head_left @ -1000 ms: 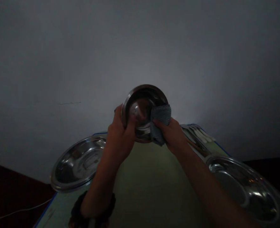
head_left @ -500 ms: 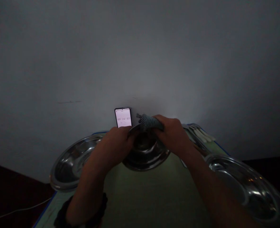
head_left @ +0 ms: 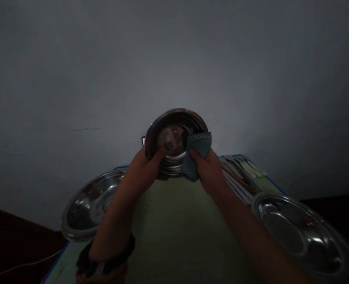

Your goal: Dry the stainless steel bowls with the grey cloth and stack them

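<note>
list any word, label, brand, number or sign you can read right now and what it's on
No readable text anywhere.
Black-edged, pale-faced object: only a sliver shows behind the shiny round steel bowl; any text is hidden.
Blue-grey folded cloth, shiny steel basin at left and shiny steel basin at right: none seen.
White-handled metal utensils: too small and dim to tell.

Right-hand fingers (head_left: 196, 155) hold a cloth (head_left: 203, 142) against a metal bowl (head_left: 172, 139).
</note>
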Tool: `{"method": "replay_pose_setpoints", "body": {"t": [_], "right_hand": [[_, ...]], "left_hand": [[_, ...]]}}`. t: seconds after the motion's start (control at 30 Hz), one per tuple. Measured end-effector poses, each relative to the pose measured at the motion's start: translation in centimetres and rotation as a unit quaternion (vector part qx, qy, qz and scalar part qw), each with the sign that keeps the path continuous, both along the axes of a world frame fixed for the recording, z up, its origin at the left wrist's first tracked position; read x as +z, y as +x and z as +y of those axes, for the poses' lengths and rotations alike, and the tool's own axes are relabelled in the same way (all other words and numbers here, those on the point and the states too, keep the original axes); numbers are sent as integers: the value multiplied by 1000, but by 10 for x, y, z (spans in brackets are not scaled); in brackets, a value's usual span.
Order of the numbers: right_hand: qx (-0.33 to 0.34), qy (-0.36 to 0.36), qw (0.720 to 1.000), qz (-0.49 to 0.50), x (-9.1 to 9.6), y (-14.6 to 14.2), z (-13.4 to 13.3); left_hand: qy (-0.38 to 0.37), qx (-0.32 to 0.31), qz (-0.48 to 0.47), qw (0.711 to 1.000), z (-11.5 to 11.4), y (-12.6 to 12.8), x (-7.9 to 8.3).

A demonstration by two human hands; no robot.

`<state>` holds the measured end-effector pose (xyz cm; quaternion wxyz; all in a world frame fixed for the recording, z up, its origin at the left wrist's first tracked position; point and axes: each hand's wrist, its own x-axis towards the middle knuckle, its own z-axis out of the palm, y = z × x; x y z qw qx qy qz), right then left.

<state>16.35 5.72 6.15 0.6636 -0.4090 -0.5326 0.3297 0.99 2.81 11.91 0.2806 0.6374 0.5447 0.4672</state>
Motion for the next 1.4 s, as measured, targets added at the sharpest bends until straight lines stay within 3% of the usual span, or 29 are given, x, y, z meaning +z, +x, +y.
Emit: {"method": "replay_pose_setpoints", "body": {"t": [0.1,0.17,0.27,0.4,0.57,0.77,0.83,0.93,1.03,1.13,1.23,1.3,1.4], "right_hand": [[-57,4,992,-115,14,16,-5],[-54,31,973,-224,24,24,-11],[-2,43,936,-350,32,30,-20],[79,31,909,-409,32,31,-24],[23,42,934,-354,30,29,-20],[-88,26,980,-174,22,10,-16],[-81,8,990,-113,15,-1,-16],[-45,-36,996,-62,2,-13,-13],[-3,-56,997,-46,-7,-14,-7],[-8,-63,996,-65,-6,-4,-1],[-49,-41,986,-157,2,11,0],[-41,-17,967,-249,10,20,-2],[3,2,928,-373,20,27,-10]], "left_hand": [[14,36,125,991,-6,-11,8],[23,29,207,978,-10,-18,14],[-20,-46,284,958,-16,-21,17],[-47,-135,274,951,-16,-20,13],[-56,-146,195,968,-9,-29,7],[8,0,37,999,-1,-24,4],[11,22,-41,999,2,-17,0],[6,-5,-132,991,6,-5,-7],[-5,-40,-148,988,6,2,-8],[-12,-45,-96,994,1,-2,0],[-33,-24,18,999,-5,-14,10],[-13,-33,108,994,-8,-23,13],[-15,-102,211,972,-10,-31,11]]}}
